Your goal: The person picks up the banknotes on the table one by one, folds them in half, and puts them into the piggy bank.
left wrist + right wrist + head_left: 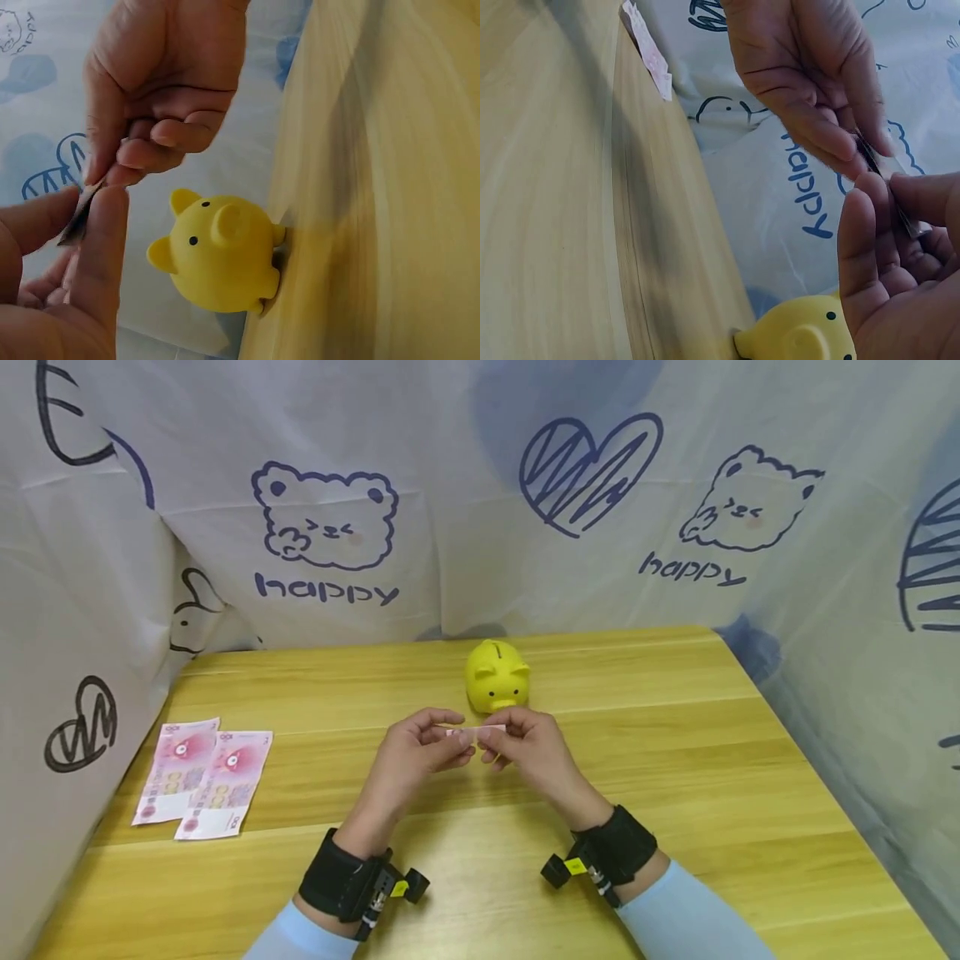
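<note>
My left hand (420, 745) and my right hand (528, 742) meet near the middle of the table, just in front of a yellow piggy bank (497, 675). Between thumb and fingers each pinches one end of a narrow, folded pinkish banknote (492, 727). In the left wrist view the folded banknote (81, 215) appears as a thin dark strip between the fingertips. The piggy bank (225, 255) stands upright, its snout towards me and a slot visible on its top in the head view. Fingers hide parts of the banknote.
Two pink banknotes (225, 785) lie flat and overlapping at the table's left side. The wooden table (675, 777) reaches back to a white cloth (465, 552) with blue drawings, which also hangs along both sides.
</note>
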Demonstrator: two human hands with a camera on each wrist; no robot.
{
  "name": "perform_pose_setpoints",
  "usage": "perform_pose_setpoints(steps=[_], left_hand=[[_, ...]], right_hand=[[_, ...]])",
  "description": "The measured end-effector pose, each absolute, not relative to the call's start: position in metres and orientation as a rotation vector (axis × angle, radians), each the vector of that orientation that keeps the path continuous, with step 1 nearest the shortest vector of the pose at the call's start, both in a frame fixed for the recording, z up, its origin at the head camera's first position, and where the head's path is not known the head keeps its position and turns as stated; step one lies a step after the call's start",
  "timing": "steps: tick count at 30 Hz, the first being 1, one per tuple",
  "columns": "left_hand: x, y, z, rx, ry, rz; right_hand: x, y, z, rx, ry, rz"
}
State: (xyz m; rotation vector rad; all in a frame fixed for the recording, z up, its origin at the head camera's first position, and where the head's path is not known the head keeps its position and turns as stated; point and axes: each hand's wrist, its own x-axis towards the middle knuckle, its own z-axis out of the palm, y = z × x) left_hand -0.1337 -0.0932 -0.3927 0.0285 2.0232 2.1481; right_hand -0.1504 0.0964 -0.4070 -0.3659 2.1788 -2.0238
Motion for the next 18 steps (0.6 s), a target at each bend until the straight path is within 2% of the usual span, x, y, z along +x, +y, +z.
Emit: perform_pose_setpoints(steps=[18], left_hand=[[-0.145, -0.102, -0.4, -0.021, 2.212, 1.988]], right_hand=[[-0.161, 0.11, -0.409, -0.305, 2.153, -2.012]])
